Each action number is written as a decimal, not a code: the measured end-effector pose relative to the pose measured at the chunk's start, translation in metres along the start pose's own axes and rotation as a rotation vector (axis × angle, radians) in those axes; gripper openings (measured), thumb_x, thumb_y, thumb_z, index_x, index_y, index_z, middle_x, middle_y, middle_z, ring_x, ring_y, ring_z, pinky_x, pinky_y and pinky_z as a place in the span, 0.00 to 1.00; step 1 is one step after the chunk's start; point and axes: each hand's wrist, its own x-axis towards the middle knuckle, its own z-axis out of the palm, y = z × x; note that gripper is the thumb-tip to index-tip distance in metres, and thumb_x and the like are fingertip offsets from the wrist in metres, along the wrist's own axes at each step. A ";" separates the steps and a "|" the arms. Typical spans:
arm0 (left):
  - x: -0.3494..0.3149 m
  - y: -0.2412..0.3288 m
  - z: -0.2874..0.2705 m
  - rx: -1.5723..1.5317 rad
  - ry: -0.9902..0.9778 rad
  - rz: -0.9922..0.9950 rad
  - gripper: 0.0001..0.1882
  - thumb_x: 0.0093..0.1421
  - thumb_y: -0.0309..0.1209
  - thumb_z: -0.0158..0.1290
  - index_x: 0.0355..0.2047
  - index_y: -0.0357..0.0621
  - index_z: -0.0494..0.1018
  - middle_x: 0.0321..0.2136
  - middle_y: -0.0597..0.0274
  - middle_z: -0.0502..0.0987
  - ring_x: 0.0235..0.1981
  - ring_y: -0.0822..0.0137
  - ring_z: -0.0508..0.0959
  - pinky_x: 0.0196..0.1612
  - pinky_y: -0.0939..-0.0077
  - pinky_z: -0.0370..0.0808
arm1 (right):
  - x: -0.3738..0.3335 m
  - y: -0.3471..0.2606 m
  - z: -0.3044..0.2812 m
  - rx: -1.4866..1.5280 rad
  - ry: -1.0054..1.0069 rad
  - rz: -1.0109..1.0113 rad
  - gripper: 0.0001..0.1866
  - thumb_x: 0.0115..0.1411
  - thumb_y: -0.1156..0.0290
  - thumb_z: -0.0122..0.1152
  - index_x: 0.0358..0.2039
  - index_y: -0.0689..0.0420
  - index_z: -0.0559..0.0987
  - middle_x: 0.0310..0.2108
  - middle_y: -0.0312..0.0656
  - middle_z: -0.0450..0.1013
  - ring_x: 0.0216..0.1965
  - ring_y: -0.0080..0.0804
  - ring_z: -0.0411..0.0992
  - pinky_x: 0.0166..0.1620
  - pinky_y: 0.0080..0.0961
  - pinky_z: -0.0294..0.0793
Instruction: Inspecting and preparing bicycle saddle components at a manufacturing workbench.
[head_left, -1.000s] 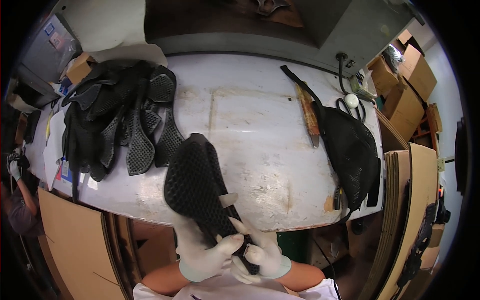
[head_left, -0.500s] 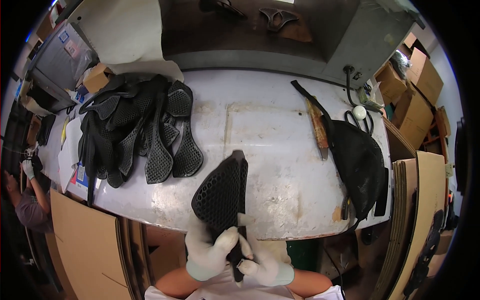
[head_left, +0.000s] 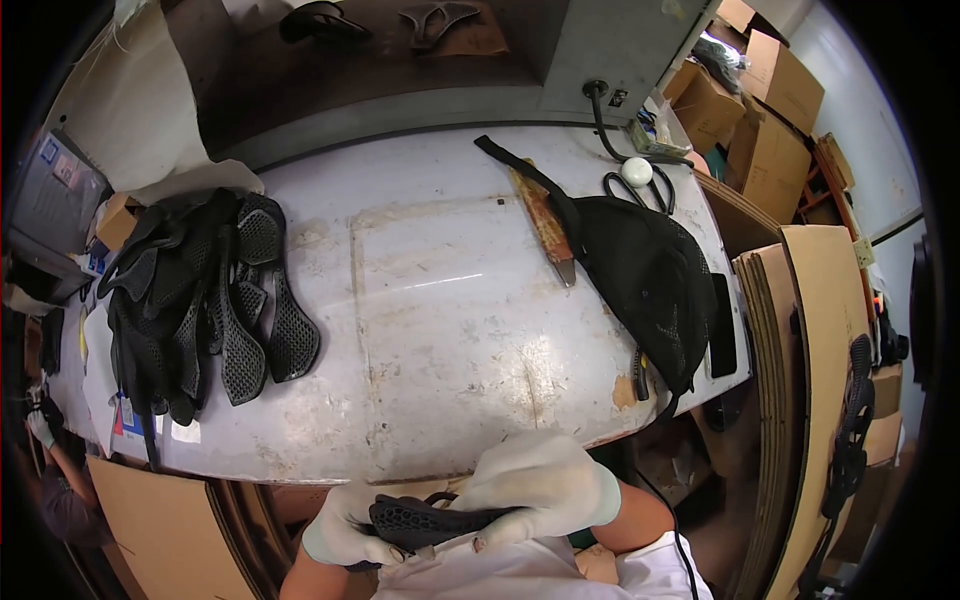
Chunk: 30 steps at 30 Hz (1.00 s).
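I hold a black honeycomb-textured piece (head_left: 430,524) close to my body, just off the table's front edge. My left hand (head_left: 345,522), in a white glove, is closed around its left end. My right hand (head_left: 540,488), gloved the same way, grips the other end from above with the thumb in front. The piece lies roughly sideways and is partly hidden by the gloves, so its full shape does not show.
A pile of similar black honeycomb pieces (head_left: 190,300) lies at the table's left. To the right are a black mesh bag (head_left: 645,275), a rusty-looking blade (head_left: 545,225), a phone-like black slab (head_left: 721,325) and a white knob (head_left: 636,172). Cardboard sheets (head_left: 820,400) stand beside the table. Another person's gloved hand (head_left: 40,428) shows far left.
The honeycomb piece went from upright over the table edge to lying sideways, low against my body. My right hand moved up onto it. The whole view has swung to the right.
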 end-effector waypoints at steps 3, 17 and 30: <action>-0.006 -0.002 -0.009 0.042 -0.021 -0.065 0.26 0.48 0.26 0.74 0.46 0.21 0.81 0.36 0.45 0.86 0.33 0.64 0.83 0.41 0.69 0.80 | -0.003 -0.001 0.004 -0.060 0.005 -0.065 0.17 0.56 0.61 0.77 0.35 0.64 0.86 0.28 0.45 0.79 0.25 0.43 0.77 0.28 0.35 0.74; -0.007 0.037 0.006 1.160 -0.218 0.121 0.22 0.54 0.41 0.72 0.44 0.41 0.84 0.26 0.57 0.83 0.20 0.57 0.81 0.22 0.71 0.74 | -0.012 0.001 0.013 -0.154 -0.092 -0.021 0.20 0.55 0.53 0.76 0.32 0.59 0.84 0.29 0.39 0.79 0.27 0.40 0.76 0.31 0.32 0.74; -0.002 0.040 0.027 1.319 -0.049 0.264 0.22 0.56 0.39 0.69 0.46 0.37 0.82 0.30 0.54 0.83 0.24 0.58 0.83 0.26 0.70 0.79 | -0.015 0.010 0.017 0.006 -0.040 0.036 0.15 0.62 0.67 0.70 0.45 0.64 0.85 0.34 0.48 0.79 0.37 0.47 0.79 0.44 0.40 0.77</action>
